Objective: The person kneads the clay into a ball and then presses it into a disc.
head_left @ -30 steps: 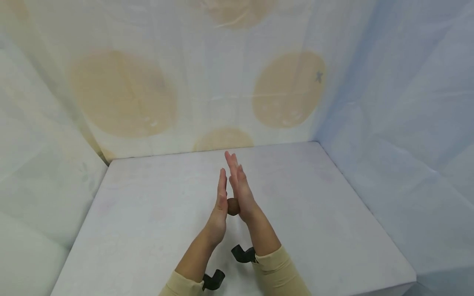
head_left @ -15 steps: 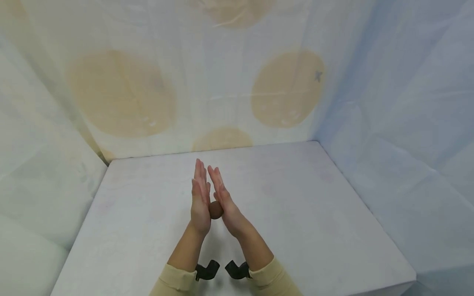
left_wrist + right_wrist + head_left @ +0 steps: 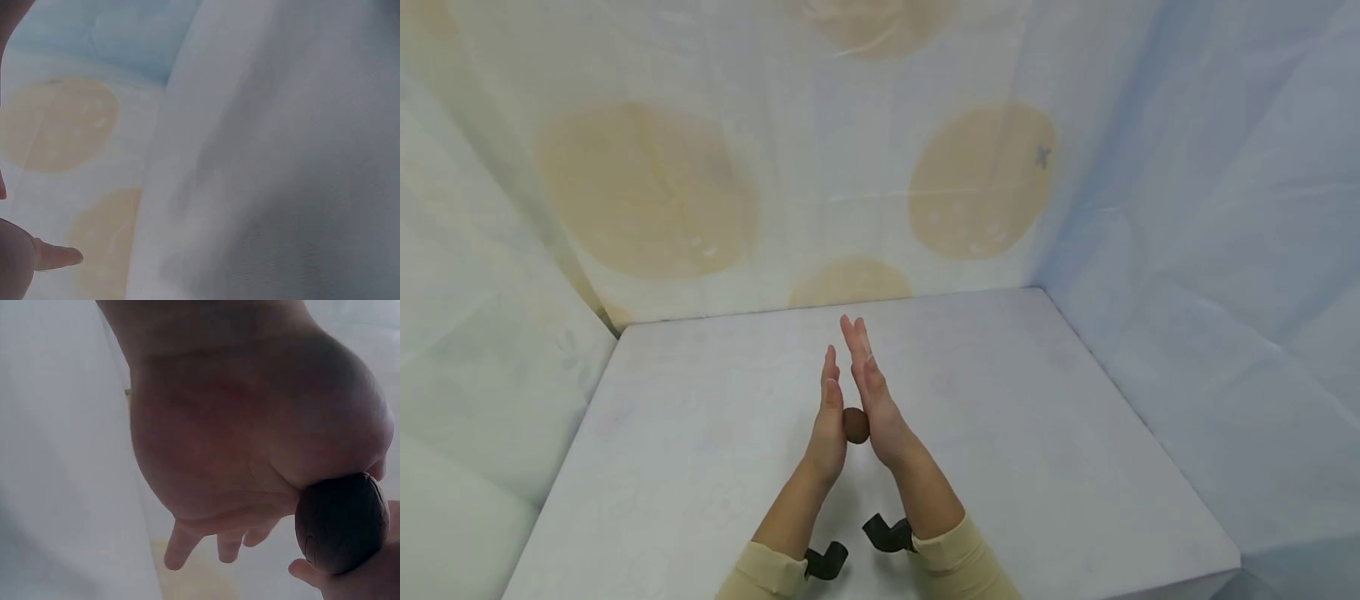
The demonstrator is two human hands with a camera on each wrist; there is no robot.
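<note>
Brown and roughly round, the ball [image 3: 855, 425] sat pressed between the flat palms of the left hand [image 3: 827, 429] and right hand [image 3: 877, 406], fingers straight, above the white table [image 3: 1037, 433], and I reckoned any slackening of that pressure could drop it.

Most of the brown ball [image 3: 855, 425] is hidden in the head view between the palms of the left hand [image 3: 827, 425] and the right hand [image 3: 872, 404]; only a small part is seen between the heels of the hands. In the right wrist view the ball [image 3: 340, 524] is blurred, and the left hand below it [image 3: 350, 578] is cut off by the lower edge. In the left wrist view only a thumb tip [image 3: 56, 256] is shown at the left edge; the ball is not seen there. The sleeves [image 3: 760, 579] are cut off by the lower edge of the head view.
</note>
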